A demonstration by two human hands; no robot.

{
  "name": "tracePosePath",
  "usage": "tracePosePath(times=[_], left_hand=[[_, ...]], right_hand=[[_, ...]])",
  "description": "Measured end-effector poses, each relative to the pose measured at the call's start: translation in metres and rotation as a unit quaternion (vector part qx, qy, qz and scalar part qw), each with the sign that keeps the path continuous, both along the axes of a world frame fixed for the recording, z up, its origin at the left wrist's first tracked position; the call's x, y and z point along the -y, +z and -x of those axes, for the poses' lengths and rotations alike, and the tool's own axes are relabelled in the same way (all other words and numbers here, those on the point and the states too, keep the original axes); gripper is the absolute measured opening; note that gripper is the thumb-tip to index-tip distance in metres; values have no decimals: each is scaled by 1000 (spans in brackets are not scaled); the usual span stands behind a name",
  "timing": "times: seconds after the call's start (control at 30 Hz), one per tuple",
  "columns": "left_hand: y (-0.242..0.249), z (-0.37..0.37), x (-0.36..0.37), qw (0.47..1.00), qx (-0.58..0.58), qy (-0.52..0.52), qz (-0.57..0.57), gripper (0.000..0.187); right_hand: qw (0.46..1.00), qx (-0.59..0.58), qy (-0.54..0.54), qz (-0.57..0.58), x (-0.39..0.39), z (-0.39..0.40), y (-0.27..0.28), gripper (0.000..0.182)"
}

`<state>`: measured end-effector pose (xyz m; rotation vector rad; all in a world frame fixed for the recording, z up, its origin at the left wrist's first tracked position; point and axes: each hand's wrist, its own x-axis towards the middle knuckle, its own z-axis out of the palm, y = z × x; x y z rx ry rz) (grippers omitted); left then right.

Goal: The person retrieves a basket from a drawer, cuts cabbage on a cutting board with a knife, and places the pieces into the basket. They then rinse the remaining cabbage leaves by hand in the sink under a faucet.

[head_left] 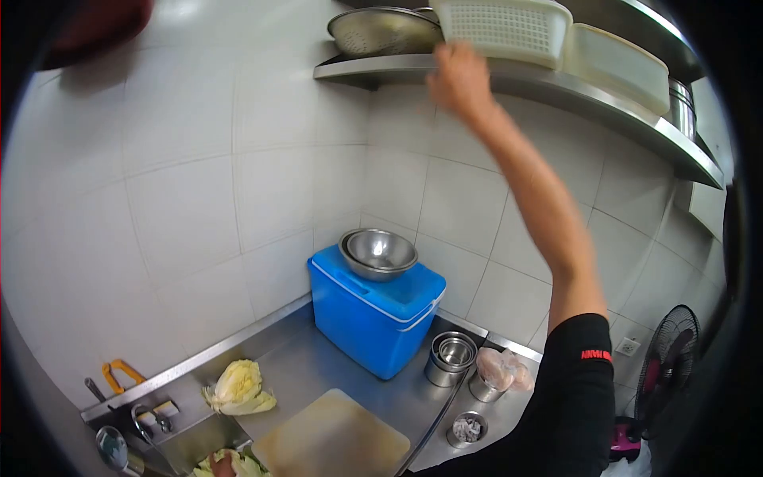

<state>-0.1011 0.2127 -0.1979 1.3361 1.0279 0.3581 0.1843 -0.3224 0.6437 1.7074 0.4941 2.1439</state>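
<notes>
My right hand [462, 78] is raised to the steel shelf, its curled fingers at the lower left corner of a white perforated basket [505, 32]; whether they grip it cannot be made out. Left of the hand, a metal colander [383, 33] sits on the shelf. At the bottom edge, my left hand [224, 464] shows only in part, against a cabbage [242, 463] by the sink; its fingers are hidden. Another cabbage [238, 388] lies on the steel counter, up and left of a stained cutting board [334, 437].
A blue cooler [373, 318] bears nested steel bowls [380, 251]. Steel pots [451, 356], a bagged item [502, 370] and a small tin [467, 429] stand right. A translucent bin [618, 67] is on the shelf [389, 67]; a fan [669, 358] stands far right.
</notes>
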Motion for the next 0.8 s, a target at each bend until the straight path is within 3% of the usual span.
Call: tracePosePath(times=[0.03,0.07,0.1,0.17,0.2,0.27,0.33,0.4,0.47,0.5,0.53,0.63,0.73,0.8], left_hand=[[-8,10,-28,1000,9,-2,-25,74],[11,27,-34,997,21,-16,-77,67],[16,15,-34,996,23,-19,-79,67],[20,1,-46,992,85,19,-88,65],[19,0,-55,989,112,39,-91,64],[9,6,-63,978,167,80,-93,61],[156,-39,43,978,120,1,-171,62],[257,-80,104,948,242,-162,-131,54],[344,-114,156,889,334,-233,-207,54],[392,-123,182,866,370,-273,-196,55],[430,-127,205,832,411,-302,-218,55],[511,-125,261,721,497,-382,-295,57],[532,-121,311,663,522,-441,-306,60],[530,-110,341,638,532,-469,-301,61]], right_hand=[[995,98,-6,-24,8,12,40,40],[996,63,-40,-43,41,3,105,42],[946,155,-244,-147,49,34,128,58],[926,-107,-287,-222,74,96,157,65],[939,-162,-241,-183,100,93,178,70],[945,-174,-203,-191,95,105,171,75],[930,-195,-243,-193,64,130,147,75],[916,-213,-277,-196,51,136,141,75],[937,-191,-229,-181,50,130,138,71],[932,-169,-289,-136,48,139,129,64],[937,-184,-251,-159,52,137,130,58],[954,-130,-225,-147,51,161,101,56],[942,-111,-221,-228,66,157,102,56],[951,-2,-223,-215,75,149,99,64]])
